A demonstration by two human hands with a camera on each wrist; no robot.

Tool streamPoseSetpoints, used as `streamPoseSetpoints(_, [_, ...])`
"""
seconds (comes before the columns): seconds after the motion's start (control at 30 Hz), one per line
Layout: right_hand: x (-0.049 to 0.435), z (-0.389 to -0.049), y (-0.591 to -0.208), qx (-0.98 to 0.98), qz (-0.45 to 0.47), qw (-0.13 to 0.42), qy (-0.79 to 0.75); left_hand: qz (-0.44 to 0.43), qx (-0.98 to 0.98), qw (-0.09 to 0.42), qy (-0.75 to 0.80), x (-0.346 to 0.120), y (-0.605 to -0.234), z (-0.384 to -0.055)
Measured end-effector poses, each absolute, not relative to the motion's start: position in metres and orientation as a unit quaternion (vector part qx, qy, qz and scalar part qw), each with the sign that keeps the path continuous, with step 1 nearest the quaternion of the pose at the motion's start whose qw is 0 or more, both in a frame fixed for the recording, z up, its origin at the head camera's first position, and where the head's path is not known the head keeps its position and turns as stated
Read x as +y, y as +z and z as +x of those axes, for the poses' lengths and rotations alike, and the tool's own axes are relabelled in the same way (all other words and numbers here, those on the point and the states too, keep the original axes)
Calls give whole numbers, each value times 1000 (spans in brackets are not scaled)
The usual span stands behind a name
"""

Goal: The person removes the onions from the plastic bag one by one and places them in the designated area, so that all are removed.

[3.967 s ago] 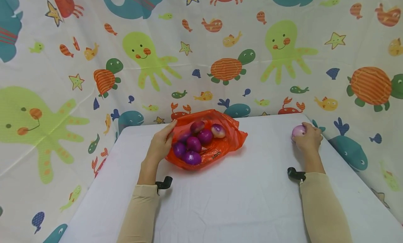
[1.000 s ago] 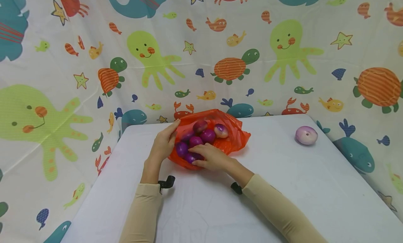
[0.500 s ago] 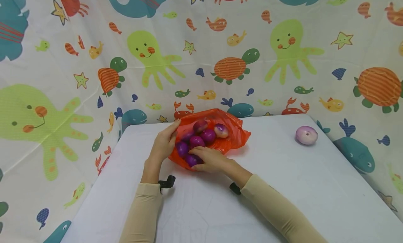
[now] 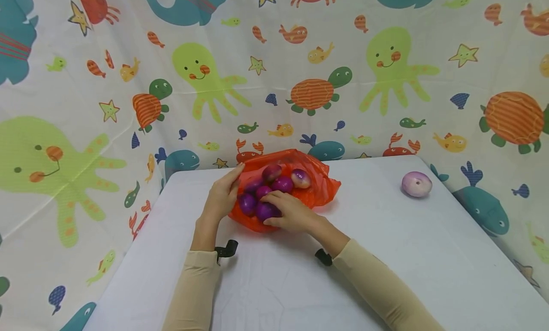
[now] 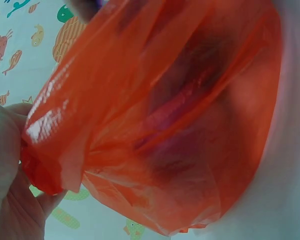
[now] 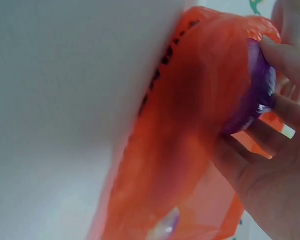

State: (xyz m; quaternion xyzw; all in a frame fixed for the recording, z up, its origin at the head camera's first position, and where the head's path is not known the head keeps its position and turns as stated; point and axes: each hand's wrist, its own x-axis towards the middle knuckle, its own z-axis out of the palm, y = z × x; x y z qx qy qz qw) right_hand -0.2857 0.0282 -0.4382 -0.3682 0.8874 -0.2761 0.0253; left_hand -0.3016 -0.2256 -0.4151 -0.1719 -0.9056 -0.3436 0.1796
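An orange-red plastic bag (image 4: 323, 185) lies with its mouth towards me, several purple onions (image 4: 283, 183) inside. My left hand (image 4: 220, 195) grips the bag's left edge; the left wrist view shows a fold of the plastic bag (image 5: 55, 150) between thumb and fingers. At the mouth, my right hand (image 4: 296, 212) has thumb and fingers curled round a purple onion (image 4: 267, 212). The right wrist view shows that same onion (image 6: 257, 95) partly behind the bag's film, with the fingers around it. Other onions are blurred through the plastic there.
A pale purple onion (image 4: 416, 184) sits alone at the far right of the white-covered table (image 4: 369, 274). Directly behind the table hangs a patterned curtain (image 4: 266, 49) with sea animals.
Since the first frame, my right hand has let go of the pale onion at far right and come to the bag. Just now the gripped onion has risen slightly. My left hand stays at the bag.
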Motion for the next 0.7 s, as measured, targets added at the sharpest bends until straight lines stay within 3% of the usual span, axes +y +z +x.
streamPoseSetpoints(0.7, [117,-299,-403,881,-291,-131,-348,-176,-902,180,-351,-225,-415,-303])
